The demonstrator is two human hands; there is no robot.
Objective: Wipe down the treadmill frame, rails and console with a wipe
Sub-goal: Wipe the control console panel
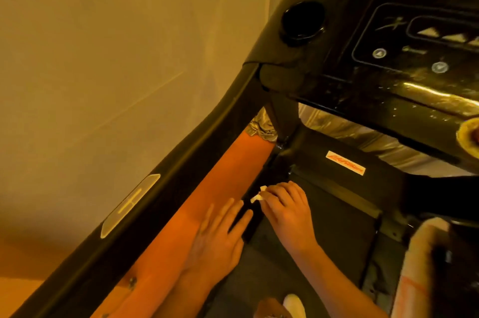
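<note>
Round cup holder [302,22] in the left corner of the console [414,63], its interior too dark to make out; the white label [345,163] on the motor cover carries red script too blurred to read. The right hand [287,205] pinches the crumpled white wipe [258,194] against the black left side rail [250,229]. The left hand [220,237], fingers straight, lies flat just beside it, under the handrail [181,162].

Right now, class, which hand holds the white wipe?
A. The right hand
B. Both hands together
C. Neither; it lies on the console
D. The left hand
A: the right hand pinches the white wipe at the dark side rail, while the left hand lies flat beside it with straight fingers and holds nothing.
</note>
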